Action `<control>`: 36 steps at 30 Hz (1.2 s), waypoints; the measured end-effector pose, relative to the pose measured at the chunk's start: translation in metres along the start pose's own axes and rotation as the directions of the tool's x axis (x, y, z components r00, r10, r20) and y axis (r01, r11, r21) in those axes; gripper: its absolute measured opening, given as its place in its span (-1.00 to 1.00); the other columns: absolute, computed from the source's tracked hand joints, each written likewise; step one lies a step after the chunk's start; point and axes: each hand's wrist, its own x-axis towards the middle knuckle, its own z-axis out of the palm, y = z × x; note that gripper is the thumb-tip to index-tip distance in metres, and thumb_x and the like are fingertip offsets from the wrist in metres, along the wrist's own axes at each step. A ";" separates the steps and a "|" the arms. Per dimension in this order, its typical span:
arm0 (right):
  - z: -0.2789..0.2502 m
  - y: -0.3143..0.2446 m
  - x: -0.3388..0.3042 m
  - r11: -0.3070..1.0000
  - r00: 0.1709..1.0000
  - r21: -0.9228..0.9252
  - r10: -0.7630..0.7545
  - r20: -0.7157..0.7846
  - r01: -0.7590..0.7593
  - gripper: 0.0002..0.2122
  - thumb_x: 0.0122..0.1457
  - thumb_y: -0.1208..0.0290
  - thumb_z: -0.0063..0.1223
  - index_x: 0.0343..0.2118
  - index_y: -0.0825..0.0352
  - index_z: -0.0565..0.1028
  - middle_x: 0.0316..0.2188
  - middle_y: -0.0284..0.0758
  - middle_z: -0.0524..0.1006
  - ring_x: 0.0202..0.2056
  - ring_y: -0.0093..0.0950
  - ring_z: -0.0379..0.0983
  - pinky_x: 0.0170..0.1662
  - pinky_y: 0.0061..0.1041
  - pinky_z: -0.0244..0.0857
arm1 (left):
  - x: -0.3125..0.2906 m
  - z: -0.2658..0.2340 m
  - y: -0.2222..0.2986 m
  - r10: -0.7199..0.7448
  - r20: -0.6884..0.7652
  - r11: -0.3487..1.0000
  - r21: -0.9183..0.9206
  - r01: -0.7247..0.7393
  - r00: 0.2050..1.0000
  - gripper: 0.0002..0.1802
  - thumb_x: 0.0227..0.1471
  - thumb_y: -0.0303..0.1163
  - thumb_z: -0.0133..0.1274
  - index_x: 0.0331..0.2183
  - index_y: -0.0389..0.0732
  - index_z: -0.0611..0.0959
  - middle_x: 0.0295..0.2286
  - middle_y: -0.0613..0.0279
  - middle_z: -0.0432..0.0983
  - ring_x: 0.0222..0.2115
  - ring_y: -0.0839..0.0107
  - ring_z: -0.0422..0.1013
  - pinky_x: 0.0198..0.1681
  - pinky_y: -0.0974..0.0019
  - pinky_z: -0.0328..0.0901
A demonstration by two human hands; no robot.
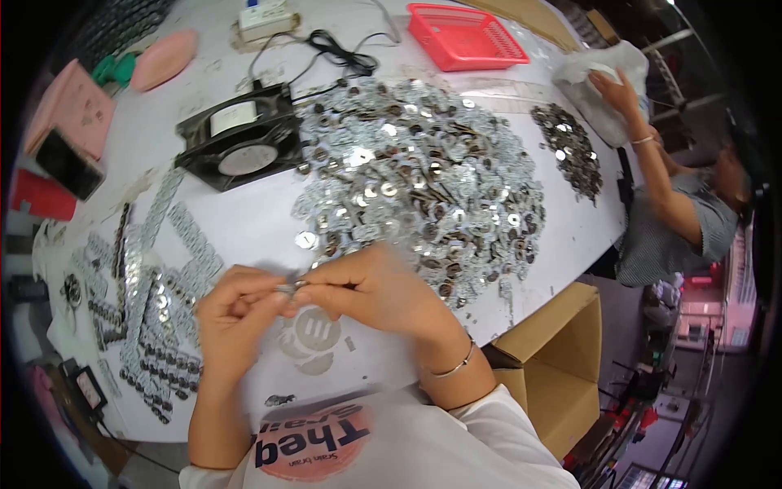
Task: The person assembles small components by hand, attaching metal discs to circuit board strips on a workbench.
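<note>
In front of my chest, my left hand (234,311) and my right hand (371,292) meet, fingertips pinched together. Between them is a small silvery metal piece (289,287), mostly covered by the fingers, so its exact kind cannot be made out. Just beyond the hands spreads a large heap of small flat metal parts (440,175), grey and dark with shiny round discs among them. To the left of my left hand lie rows of similar parts (171,367), lined up side by side. Worn grey marks (316,330) show on the white tabletop below my fingers.
A black fan (240,134) stands at the heap's left, its cable (342,55) coiled behind. Further off are a red basket (468,45), a pink box (81,106) and a phone (69,163). At right, a co-worker touches a white bag (582,90); a cardboard box (562,375) is nearer.
</note>
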 end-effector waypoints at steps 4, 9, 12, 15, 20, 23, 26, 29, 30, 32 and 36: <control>0.006 0.006 -0.001 0.979 0.998 -0.203 -0.035 -0.051 0.024 -0.88 0.13 0.36 0.10 -0.40 0.24 0.63 -0.73 -0.33 0.45 -0.72 -0.58 0.29 -0.62 -0.58 0.15 | 0.005 0.010 0.000 -0.033 -0.059 0.999 -0.018 0.032 0.998 -0.78 0.02 -0.73 0.04 -0.22 -0.41 0.60 -0.27 0.11 0.47 -0.34 0.42 0.52 -0.27 0.41 0.47; 0.011 -0.009 -0.002 0.977 0.972 0.109 0.198 -0.129 -0.184 -0.86 0.18 0.44 0.04 -0.37 0.40 0.58 -0.74 -0.46 0.39 -0.67 -0.72 0.23 -0.60 -0.64 0.12 | 0.004 0.005 0.005 -0.009 0.038 0.997 -0.074 0.012 0.999 -0.72 0.02 -0.70 0.06 -0.17 -0.35 0.61 -0.24 0.15 0.50 -0.34 0.47 0.52 -0.28 0.47 0.43; 0.018 -0.005 0.000 0.958 0.979 0.242 0.181 -0.090 -0.155 -0.81 0.21 0.45 -0.01 -0.54 0.37 0.47 -0.75 -0.51 0.39 -0.75 -0.80 0.09 -0.70 -0.72 -0.09 | 0.001 -0.006 0.011 -0.007 0.098 0.991 0.130 -0.006 0.995 -0.72 0.04 -0.72 0.00 -0.16 -0.40 0.60 -0.26 0.06 0.50 -0.35 0.41 0.53 -0.26 0.41 0.47; 0.013 -0.001 -0.001 0.925 0.969 0.301 0.246 -0.009 -0.233 -0.87 0.20 0.47 0.01 -0.46 0.38 0.50 -0.74 -0.51 0.36 -0.72 -0.79 0.13 -0.66 -0.72 -0.04 | 0.001 -0.013 0.010 -0.012 0.125 0.990 0.143 -0.006 0.992 -0.75 0.06 -0.70 -0.01 -0.18 -0.40 0.61 -0.28 0.06 0.52 -0.35 0.42 0.52 -0.26 0.43 0.45; 0.014 -0.001 0.002 0.865 0.945 0.388 0.321 0.057 -0.317 -0.88 0.20 0.47 0.01 -0.43 0.36 0.52 -0.73 -0.53 0.37 -0.71 -0.79 0.15 -0.65 -0.73 -0.01 | 0.000 -0.007 0.010 -0.040 0.082 0.999 0.019 0.038 0.996 -0.77 0.07 -0.68 0.01 -0.18 -0.38 0.59 -0.30 0.09 0.53 -0.34 0.45 0.51 -0.25 0.43 0.44; 0.017 0.003 0.003 0.858 0.942 0.436 0.330 -0.060 -0.273 -0.83 0.23 0.44 -0.02 -0.50 0.33 0.48 -0.75 -0.53 0.37 -0.74 -0.80 0.13 -0.68 -0.75 -0.05 | -0.001 0.004 0.008 -0.010 -0.040 0.999 -0.047 0.008 0.999 -0.79 0.02 -0.63 0.10 -0.22 -0.32 0.60 -0.33 0.16 0.55 -0.35 0.49 0.52 -0.25 0.44 0.42; 0.018 0.000 0.004 0.859 0.948 0.447 0.310 -0.069 -0.248 -0.81 0.25 0.40 -0.04 -0.51 0.30 0.48 -0.76 -0.52 0.38 -0.76 -0.80 0.14 -0.70 -0.76 -0.06 | -0.004 0.006 0.006 0.118 -0.083 0.986 0.124 -0.108 0.990 -0.81 -0.03 -0.57 0.19 -0.28 -0.27 0.61 -0.35 0.23 0.58 -0.36 0.52 0.52 -0.26 0.45 0.41; 0.020 -0.001 0.002 0.837 0.935 0.468 0.349 -0.058 -0.283 -0.80 0.25 0.38 -0.04 -0.50 0.29 0.48 -0.76 -0.52 0.38 -0.77 -0.80 0.13 -0.72 -0.76 -0.08 | -0.004 0.008 0.007 0.180 -0.065 0.938 0.312 -0.152 0.982 -0.80 -0.07 -0.53 0.24 -0.31 -0.26 0.61 -0.35 0.25 0.58 -0.37 0.52 0.53 -0.27 0.45 0.42; 0.019 -0.002 0.001 0.844 0.938 0.470 0.336 -0.089 -0.258 -0.81 0.24 0.39 -0.01 -0.51 0.30 0.48 -0.75 -0.52 0.38 -0.77 -0.80 0.13 -0.72 -0.76 -0.08 | -0.004 0.010 0.008 0.188 -0.062 0.918 0.367 -0.153 0.980 -0.79 -0.08 -0.51 0.25 -0.32 -0.25 0.61 -0.35 0.26 0.57 -0.37 0.51 0.54 -0.27 0.45 0.42; 0.018 -0.007 -0.001 0.848 0.942 0.476 0.319 -0.105 -0.233 -0.82 0.23 0.40 0.01 -0.51 0.30 0.48 -0.75 -0.52 0.39 -0.77 -0.80 0.14 -0.73 -0.75 -0.08 | -0.005 0.018 0.014 0.147 -0.071 0.916 0.387 -0.109 0.987 -0.81 -0.06 -0.47 0.24 -0.32 -0.25 0.61 -0.34 0.24 0.57 -0.36 0.44 0.54 -0.25 0.41 0.42; 0.006 -0.004 -0.006 0.949 0.910 0.271 0.249 -0.331 -0.161 -0.86 0.15 0.46 0.11 -0.52 0.34 0.49 -0.76 -0.52 0.36 -0.72 -0.80 0.13 -0.67 -0.73 -0.03 | -0.004 0.012 0.024 0.195 0.035 0.737 0.654 -0.169 0.980 -0.78 0.00 -0.36 0.16 -0.27 -0.22 0.59 -0.29 0.14 0.53 -0.27 0.21 0.48 -0.17 0.27 0.38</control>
